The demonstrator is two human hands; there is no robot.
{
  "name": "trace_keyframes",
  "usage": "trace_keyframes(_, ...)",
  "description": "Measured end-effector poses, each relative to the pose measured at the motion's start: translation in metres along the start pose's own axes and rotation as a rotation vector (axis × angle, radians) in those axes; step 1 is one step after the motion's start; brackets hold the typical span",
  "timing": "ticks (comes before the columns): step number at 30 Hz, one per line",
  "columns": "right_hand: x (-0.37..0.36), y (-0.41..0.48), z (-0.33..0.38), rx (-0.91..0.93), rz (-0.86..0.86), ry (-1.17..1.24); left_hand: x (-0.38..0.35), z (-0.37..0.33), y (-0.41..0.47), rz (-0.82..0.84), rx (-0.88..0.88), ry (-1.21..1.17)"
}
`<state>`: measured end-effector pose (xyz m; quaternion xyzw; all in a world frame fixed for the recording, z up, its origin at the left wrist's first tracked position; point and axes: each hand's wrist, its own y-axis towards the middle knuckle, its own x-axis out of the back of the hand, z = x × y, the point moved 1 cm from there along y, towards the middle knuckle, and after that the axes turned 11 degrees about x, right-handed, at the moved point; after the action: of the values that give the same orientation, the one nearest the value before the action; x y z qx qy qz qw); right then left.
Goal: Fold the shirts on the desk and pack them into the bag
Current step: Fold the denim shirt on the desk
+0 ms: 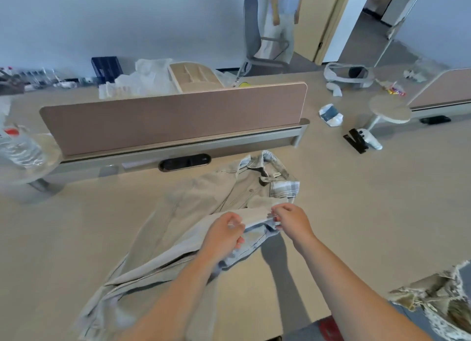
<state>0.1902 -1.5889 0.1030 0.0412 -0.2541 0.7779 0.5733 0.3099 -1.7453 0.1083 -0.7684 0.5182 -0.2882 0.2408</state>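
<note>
The beige button-up shirt with plaid collar lining (204,205) lies diagonally, collar far-right, hem cut off near-left, while the left hand (224,234) and right hand (290,220) pinch its folded edge.

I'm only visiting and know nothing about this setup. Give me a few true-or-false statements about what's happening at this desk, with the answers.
1. Both the left hand and the right hand pinch the beige shirt. True.
2. The beige shirt is already folded into a neat square. False: it lies spread out and rumpled on the desk, with its collar toward the divider panel.
3. A clear plastic bottle stands at the left edge of the view. True.
4. Someone is sitting in the office chair. False: the seat is empty and a person stands just behind it.
5. A frayed patterned cloth shows at the lower right. True.
</note>
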Motion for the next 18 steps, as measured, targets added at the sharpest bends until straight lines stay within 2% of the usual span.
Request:
trace_keyframes(4, 0.035, 0.068, -0.024, -0.059, 0.006, -0.167, -0.058, -0.009, 0.041, 0.059, 0.057, -0.069)
trace_keyframes(7, 0.04, 0.098, -0.038, -0.16, 0.213, -0.263, -0.088, -0.005, 0.061, 0.082, 0.138, -0.036)
trace_keyframes(10, 0.034, 0.118, -0.054, -0.203, 0.324, -0.22, -0.102, -0.003, 0.072, 0.069, 0.149, 0.031)
trace_keyframes(14, 0.025, 0.12, -0.048, -0.227, 0.346, -0.006, -0.101, -0.009, 0.075, -0.019, 0.122, 0.145)
trace_keyframes(18, 0.027, 0.123, -0.031, -0.176, 0.401, -0.085, -0.089, -0.016, 0.072, -0.124, 0.149, 0.044)
